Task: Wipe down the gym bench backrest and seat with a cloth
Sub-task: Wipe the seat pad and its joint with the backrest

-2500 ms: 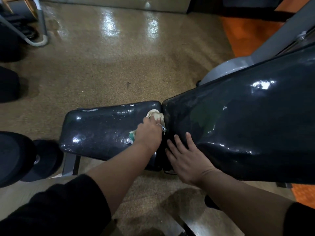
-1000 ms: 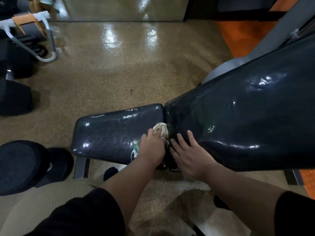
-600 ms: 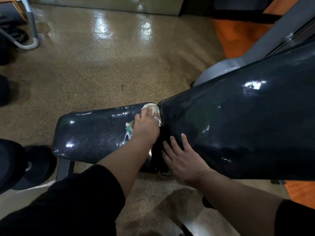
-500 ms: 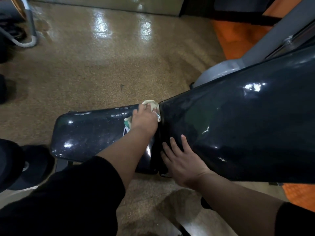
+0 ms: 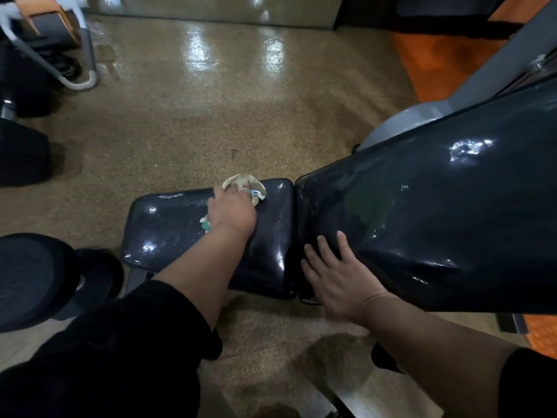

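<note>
Cloth (image 5: 244, 183) balled under the left hand (image 5: 232, 211) could slide off the seat (image 5: 168, 218) far edge, right hand (image 5: 337, 276) lying flat on the backrest (image 5: 437, 212).

My left hand (image 5: 232, 211) is extended forward, palm down, fingers curled over a bunched cloth (image 5: 244, 184), forearm bare below a pushed-up black sleeve (image 5: 126, 342). My right hand (image 5: 337, 274) lies flat, fingers straight and spread, forearm angled inward.

Dim overall; overhead glare streaks the floor (image 5: 199, 52) (wide-angle bending at edges), soft focus.
</note>
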